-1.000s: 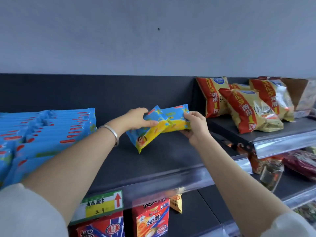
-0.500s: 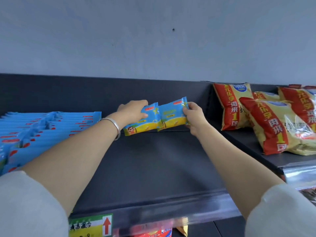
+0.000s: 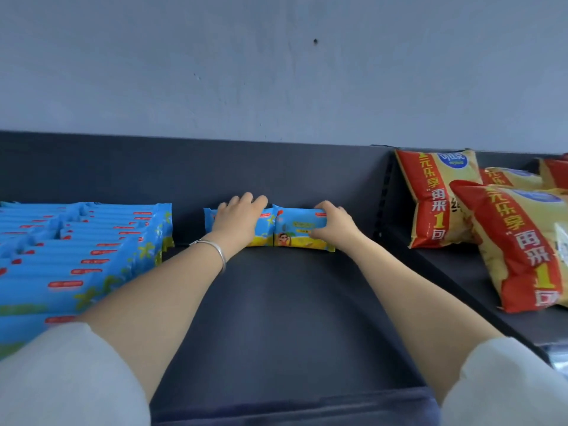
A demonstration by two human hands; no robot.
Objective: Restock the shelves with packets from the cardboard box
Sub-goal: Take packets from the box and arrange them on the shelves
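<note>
Head view, looking forward and down: two bare forearms in pale rolled sleeves reach to the back of a dark shelf [image 3: 276,302], where two blue-and-yellow packets stand upright on their long edges, side by side and touching, against the shelf's rear wall. The left hand [image 3: 236,221], a silver bangle [image 3: 212,250] on its wrist, lies draped over the left packet [image 3: 264,229], its fingers curled over the packet's top edge and hiding most of its face. The right hand [image 3: 330,224] clasps the right packet [image 3: 296,230] at its right end, fingers over the top and thumb pressed to the front, so both hands are closed on the packets they hold. To the left, apart from the pair by a strip of bare shelf, rows of matching blue packets [image 3: 101,241] fill the shelf from back to front, standing on edge. To the right, beyond a slotted upright, large red-and-yellow snack bags [image 3: 442,198] sit on the adjoining shelf, one leaning upright at the back and others lying nearer the front. A plain grey-blue wall [image 3: 276,72] rises behind the shelving.
</note>
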